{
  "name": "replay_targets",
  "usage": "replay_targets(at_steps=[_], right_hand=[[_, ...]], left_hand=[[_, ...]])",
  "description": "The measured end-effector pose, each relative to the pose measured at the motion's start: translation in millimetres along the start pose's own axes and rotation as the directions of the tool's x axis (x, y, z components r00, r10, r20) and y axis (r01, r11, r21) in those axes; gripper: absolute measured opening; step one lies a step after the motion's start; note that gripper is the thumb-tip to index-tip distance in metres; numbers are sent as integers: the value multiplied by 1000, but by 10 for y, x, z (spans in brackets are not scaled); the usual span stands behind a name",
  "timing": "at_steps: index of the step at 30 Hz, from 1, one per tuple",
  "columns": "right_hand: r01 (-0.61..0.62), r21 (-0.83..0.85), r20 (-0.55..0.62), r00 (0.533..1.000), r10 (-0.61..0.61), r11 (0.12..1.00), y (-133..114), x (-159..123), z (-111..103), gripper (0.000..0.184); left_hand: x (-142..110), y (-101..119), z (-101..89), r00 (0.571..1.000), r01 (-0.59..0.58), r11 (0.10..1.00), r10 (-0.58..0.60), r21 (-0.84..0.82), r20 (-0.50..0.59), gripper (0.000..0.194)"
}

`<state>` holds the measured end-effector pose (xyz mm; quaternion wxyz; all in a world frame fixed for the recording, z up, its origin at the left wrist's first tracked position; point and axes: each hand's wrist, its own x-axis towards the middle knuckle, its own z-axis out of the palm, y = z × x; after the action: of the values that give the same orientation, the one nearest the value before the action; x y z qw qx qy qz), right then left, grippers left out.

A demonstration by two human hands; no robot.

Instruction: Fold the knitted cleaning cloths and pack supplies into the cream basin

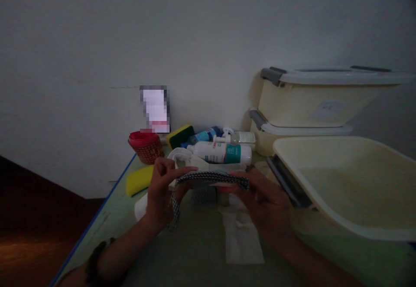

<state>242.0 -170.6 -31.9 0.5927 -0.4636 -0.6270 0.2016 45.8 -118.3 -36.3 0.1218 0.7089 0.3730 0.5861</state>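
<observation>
A black-and-white patterned cloth band (212,177) is stretched between my two hands, bowed slightly upward in the middle. My left hand (161,187) pinches its left end between thumb and fingers, and a loose tail hangs down beside the palm. Around the other end, the fingers of my right hand (264,196) are closed. Below the band, a dark patterned patch shows dimly, and I cannot tell whether it belongs to it. A white paper or cloth strip (243,239) lies on the green table (182,256), left of my right forearm.
Behind my hands lie a white bottle with a teal label (224,152), a clear pump bottle (242,138), a blue bottle (204,135) and two sponges (139,181). A red basket (146,148) stands left. Cream bins (312,105) and an open tub (351,191) fill the right.
</observation>
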Motion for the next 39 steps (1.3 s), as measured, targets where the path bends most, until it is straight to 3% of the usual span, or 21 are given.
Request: replay_targets(at_steps=[2,5,8,10,13,18,24,30,39], right_hand=[[125,-84,-49,990,-130,989,9,9,-23,21],[178,-51,-45,983,-181,983,-11,-2,-36,20],[13,136,30,999,-17,991,-59,-28,-17,18],[-162,242,80,986,147,956,-84,-33,4,22],[-264,249,87,964,250,932,-85,-17,26,21],[-177,62,85,981,172,982,-25,10,23,7],[-28,-42,119,992,33,999,23,3,33,7],[-36,-53,71,997,40,998,46,23,39,6],[-35,-102,87,995,44,994,29,26,48,8]], left_hand=[[-20,-3,5,1000,-24,999,24,-30,10,9],[-56,70,-28,994,33,997,-26,-65,106,8],[-72,181,-61,967,216,976,-209,-33,149,8],[-72,217,-51,912,379,918,-350,-113,216,23],[-65,184,1,845,503,833,-417,-231,336,32],[-46,93,56,872,454,873,-396,-177,288,17],[-54,64,59,880,441,885,-393,-152,266,19],[-29,65,41,888,378,920,-331,-98,320,12],[-44,74,53,877,400,911,-347,-103,334,6]])
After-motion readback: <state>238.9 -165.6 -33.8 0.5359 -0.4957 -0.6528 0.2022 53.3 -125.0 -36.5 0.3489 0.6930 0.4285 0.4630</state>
